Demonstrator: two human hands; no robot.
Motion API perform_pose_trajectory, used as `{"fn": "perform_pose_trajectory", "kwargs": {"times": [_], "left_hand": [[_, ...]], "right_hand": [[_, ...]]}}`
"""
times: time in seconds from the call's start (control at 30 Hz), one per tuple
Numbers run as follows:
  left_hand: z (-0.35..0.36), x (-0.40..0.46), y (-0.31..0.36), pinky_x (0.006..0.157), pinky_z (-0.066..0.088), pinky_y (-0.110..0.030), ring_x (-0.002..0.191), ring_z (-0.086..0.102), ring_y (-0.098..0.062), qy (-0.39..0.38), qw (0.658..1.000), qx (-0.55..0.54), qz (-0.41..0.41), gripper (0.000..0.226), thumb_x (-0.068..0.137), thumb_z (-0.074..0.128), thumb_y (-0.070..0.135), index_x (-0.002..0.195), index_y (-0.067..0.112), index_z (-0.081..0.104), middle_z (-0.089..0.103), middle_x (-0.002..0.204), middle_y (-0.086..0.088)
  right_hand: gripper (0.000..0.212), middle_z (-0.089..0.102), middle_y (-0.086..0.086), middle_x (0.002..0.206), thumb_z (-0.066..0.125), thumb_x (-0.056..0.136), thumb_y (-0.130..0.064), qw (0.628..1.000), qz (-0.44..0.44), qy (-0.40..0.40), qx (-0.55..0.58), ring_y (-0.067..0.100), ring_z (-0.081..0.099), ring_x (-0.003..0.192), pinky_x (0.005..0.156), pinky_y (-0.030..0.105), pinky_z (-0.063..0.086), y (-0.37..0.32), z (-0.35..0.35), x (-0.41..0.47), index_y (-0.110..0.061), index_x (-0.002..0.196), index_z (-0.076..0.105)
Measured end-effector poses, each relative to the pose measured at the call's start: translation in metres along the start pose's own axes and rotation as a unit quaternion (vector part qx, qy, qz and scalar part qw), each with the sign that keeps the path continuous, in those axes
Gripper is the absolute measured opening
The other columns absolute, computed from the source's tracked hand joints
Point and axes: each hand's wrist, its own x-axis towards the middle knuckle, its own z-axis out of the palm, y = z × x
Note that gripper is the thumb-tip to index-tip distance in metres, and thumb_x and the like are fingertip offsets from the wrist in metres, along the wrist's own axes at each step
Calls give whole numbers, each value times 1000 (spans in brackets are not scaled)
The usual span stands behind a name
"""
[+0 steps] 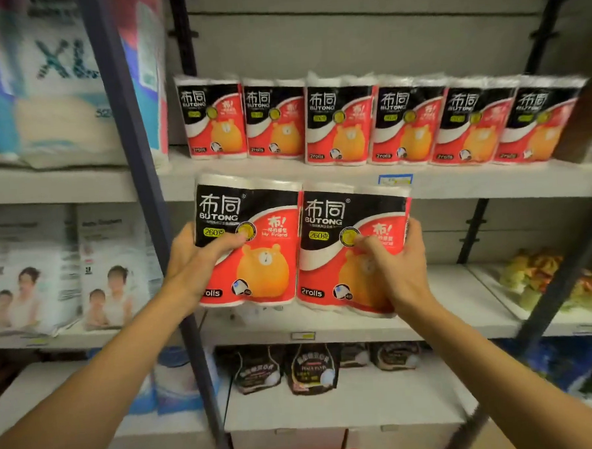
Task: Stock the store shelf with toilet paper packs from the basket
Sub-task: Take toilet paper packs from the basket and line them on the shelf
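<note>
Two toilet paper packs, the left pack (251,244) grasped by the left hand (200,253) and the right pack (351,252) by the right hand (396,263), front a white shelf (457,181).

White store shelves (457,185) on dark metal uprights (137,164) against a grey panelled back wall (346,39), diaper packs (58,92) stacked at left.

We read "BUTONG" under two large Chinese characters on the left held pack (249,240), with "260" in yellow, "My Friend" and "rolls". The right held pack (350,249) shows "BUTONG", "260" and "2rolls". The shelved packs (337,122) repeat "BUTONG" and "2rolls". A big bag (63,65) at upper left bears "XL".
</note>
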Motion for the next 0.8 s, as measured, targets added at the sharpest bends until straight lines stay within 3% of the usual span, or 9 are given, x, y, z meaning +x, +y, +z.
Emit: {"fn": "perform_pose_trajectory", "kwargs": {"times": [0.1, 0.2, 0.3, 0.4, 0.53, 0.63, 0.73, 0.8], "left_hand": [[-7, 7, 24, 59, 53, -23, 78, 72, -16, 5, 999, -17, 28, 53, 64, 81, 33, 112, 22, 63, 74, 93, 2], [-10, 13, 36, 65, 55, -29, 81, 74, -17, 7, 998, -38, 47, 57, 57, 81, 39, 110, 24, 65, 76, 93, 3], [-7, 17, 38, 65, 52, -28, 80, 72, -17, 9, 997, -53, 59, 43, 64, 83, 33, 102, 27, 64, 74, 92, 3], [-3, 19, 35, 64, 51, -28, 82, 69, -17, 17, 996, -54, 66, 31, 77, 78, 22, 104, 24, 63, 71, 94, 4], [-8, 29, 29, 66, 50, -29, 84, 69, -19, 26, 997, -47, 56, 40, 74, 81, 26, 109, 22, 63, 72, 95, 2], [-14, 40, 27, 67, 52, -30, 84, 71, -21, 46, 996, -55, 48, 53, 63, 84, 34, 110, 20, 65, 74, 96, -1], [-18, 53, 25, 64, 52, -29, 82, 72, -22, 67, 994, -75, 40, 39, 70, 83, 28, 105, 24, 66, 75, 92, 0], [-18, 60, 27, 64, 53, -29, 77, 74, -21, 80, 992, -86, 35, 45, 61, 85, 32, 101, 25, 67, 76, 87, 1]], "right_hand": [[64, 66, -7, 101, 79, 61, -42, 999, -42, 0, -10, 14, 67, 91, 82, 40, 58, -34, 3, 9, -31, 115, 47], [51, 66, -11, 99, 83, 66, -38, 998, -67, -2, -8, 11, 67, 90, 79, 35, 56, -53, 3, 10, -39, 103, 47], [48, 65, -12, 100, 85, 71, -33, 996, -81, 25, -12, 12, 66, 91, 76, 31, 56, -56, 0, 9, -41, 100, 47], [56, 64, -10, 105, 85, 68, -39, 995, -82, 62, -19, 12, 66, 95, 80, 34, 58, -59, -4, 13, -38, 110, 49], [64, 66, -9, 106, 86, 65, -45, 989, -100, 107, -29, 11, 66, 95, 84, 37, 59, -72, -3, 36, -32, 119, 53], [65, 67, -9, 105, 88, 65, -45, 989, -109, 101, -14, 11, 67, 94, 86, 37, 59, -83, 7, 64, -29, 119, 56], [70, 66, -6, 108, 89, 62, -48, 990, -110, 83, -6, 12, 66, 97, 88, 39, 58, -91, 27, 98, -24, 119, 55], [75, 65, -3, 109, 90, 58, -50, 991, -113, 74, -13, 15, 65, 97, 88, 41, 58, -95, 43, 123, -21, 118, 55]]}}
